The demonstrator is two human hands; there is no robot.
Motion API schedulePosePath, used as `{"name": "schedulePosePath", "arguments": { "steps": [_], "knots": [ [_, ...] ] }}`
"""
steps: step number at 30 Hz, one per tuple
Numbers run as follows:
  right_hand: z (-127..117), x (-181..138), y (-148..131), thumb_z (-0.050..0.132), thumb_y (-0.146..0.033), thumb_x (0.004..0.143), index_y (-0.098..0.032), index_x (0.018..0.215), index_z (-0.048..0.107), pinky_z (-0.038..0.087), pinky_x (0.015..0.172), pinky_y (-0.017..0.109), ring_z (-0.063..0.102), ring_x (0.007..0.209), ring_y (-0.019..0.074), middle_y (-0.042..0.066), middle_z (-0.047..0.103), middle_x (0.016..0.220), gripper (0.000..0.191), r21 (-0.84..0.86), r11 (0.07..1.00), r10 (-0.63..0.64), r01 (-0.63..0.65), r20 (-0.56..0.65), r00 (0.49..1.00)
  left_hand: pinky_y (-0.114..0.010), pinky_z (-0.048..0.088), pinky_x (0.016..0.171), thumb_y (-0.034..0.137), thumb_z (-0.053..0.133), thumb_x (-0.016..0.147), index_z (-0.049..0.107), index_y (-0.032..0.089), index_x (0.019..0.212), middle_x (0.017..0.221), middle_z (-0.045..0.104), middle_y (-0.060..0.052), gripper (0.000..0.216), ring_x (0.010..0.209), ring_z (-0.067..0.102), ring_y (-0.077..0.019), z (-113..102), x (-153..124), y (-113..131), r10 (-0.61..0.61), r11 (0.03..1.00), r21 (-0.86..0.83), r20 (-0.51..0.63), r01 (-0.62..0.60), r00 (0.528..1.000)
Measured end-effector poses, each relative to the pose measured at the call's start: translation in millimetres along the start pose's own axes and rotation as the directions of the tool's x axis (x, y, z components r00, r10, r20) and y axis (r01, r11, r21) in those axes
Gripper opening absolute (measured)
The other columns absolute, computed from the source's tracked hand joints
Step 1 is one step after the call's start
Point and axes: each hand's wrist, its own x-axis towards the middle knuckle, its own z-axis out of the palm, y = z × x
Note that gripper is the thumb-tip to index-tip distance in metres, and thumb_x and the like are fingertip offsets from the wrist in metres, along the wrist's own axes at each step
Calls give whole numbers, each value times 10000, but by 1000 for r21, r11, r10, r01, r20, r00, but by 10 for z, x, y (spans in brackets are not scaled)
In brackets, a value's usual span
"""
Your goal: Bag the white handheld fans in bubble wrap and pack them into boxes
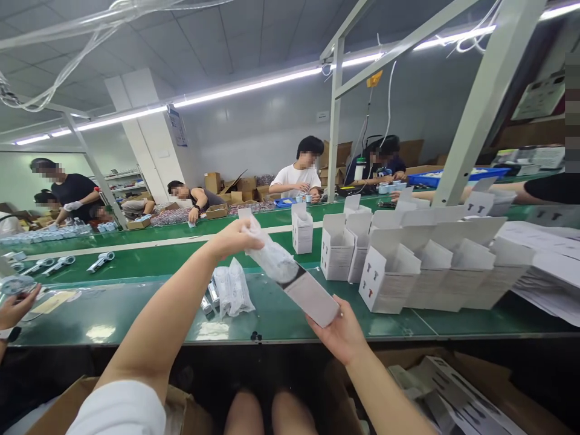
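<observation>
My left hand (pixel 242 237) is closed on the upper end of a clear bubble-wrap packet (pixel 277 261), whose contents I cannot make out. The packet's lower end is at the mouth of a narrow white carton (pixel 313 296), partly inside it. My right hand (pixel 339 335) grips the carton's lower end, thumb at the near corner; the carton tilts up to the left above the bench edge. More bubble-wrapped packets (pixel 233 287) lie below my left forearm, with chrome handles showing beside them. Several open white cartons (pixel 385 278) stand upright to the right.
A green conveyor belt (pixel 267 241) runs behind the green bench (pixel 276 314). Chrome handheld pieces (pixel 100 261) lie on it at left. A co-worker's hand (pixel 20 308) is at far left; another arm reaches in from the right. Cardboard boxes (pixel 421 368) sit below the bench. A metal post (pixel 489 103) rises at right.
</observation>
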Motion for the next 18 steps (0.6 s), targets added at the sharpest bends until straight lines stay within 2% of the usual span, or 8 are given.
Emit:
{"name": "schedulePosePath", "arguments": {
  "steps": [2, 4, 7, 9, 11, 13, 15, 18],
  "knots": [
    [73, 93, 46, 497, -367, 933, -189, 1099, 573, 608, 725, 349, 701, 834, 200, 54, 720, 938, 255, -72, 994, 90, -87, 37, 995, -292, 440, 654, 244, 714, 574, 567, 179, 782, 737, 575, 9, 262, 721, 571, -179, 61, 51, 6, 50, 984, 176, -52, -40, 997],
    [101, 198, 78, 525, -432, 908, -191, 1226, 531, 597, 774, 395, 693, 897, 232, 90, 705, 1026, 399, -286, 950, 139, -125, 31, 990, -288, 446, 644, 240, 704, 590, 561, 182, 772, 726, 568, 16, 239, 713, 570, -177, 105, 82, -25, 66, 969, 241, -24, -58, 998],
    [68, 316, 41, 647, -475, 816, -258, 1429, 343, 496, 960, 502, 582, 1167, 295, 131, 592, 1292, 718, -692, 717, -119, 82, -6, 993, -315, 485, 699, 245, 679, 645, 574, 171, 860, 806, 611, -15, 250, 775, 607, -197, 170, 93, -116, 32, 983, 178, 74, -45, 997],
    [46, 320, -34, 647, -512, 804, -277, 1486, 242, 347, 1098, 510, 380, 1369, 294, 132, 411, 1479, 828, -818, 506, -266, 275, 155, 951, -354, 497, 765, 249, 692, 656, 569, 170, 882, 882, 621, -40, 269, 850, 611, -222, 260, 90, -176, 36, 955, 288, 96, -63, 995],
    [71, 262, -114, 665, -557, 772, -285, 1519, 147, 236, 1155, 493, 192, 1455, 283, 114, 211, 1580, 949, -808, 374, -202, 456, 409, 890, -390, 495, 815, 273, 722, 663, 564, 173, 888, 935, 603, -59, 293, 905, 595, -245, 395, 87, -216, 96, 860, 492, 108, -137, 989],
    [151, 190, -171, 774, -517, 677, -319, 1527, -1, 255, 1142, 504, 214, 1445, 300, 114, 135, 1596, 1167, -765, 313, -80, 563, 570, 818, -395, 498, 832, 270, 710, 704, 564, 172, 965, 1004, 573, -84, 315, 955, 581, -256, 541, 77, -229, 193, 739, 626, 156, -248, 969],
    [258, 168, -189, 856, -410, 588, -332, 1508, -101, 367, 1067, 524, 425, 1320, 316, 148, 250, 1539, 1330, -765, 282, -48, 579, 591, 805, -378, 505, 833, 177, 619, 767, 553, 165, 1074, 1147, 527, -134, 315, 1039, 569, -261, 665, 40, -226, 275, 626, 701, 212, -342, 938],
    [388, 259, -145, 829, -341, 619, -297, 1500, 33, 450, 990, 498, 554, 1160, 287, 139, 408, 1404, 1188, -745, 302, -151, 595, 579, 802, -429, 470, 917, 72, 515, 785, 569, 156, 1099, 1318, 443, -185, 330, 1186, 506, -295, 817, -93, -247, 353, 377, 814, 314, -441, 881]
  ]
}}
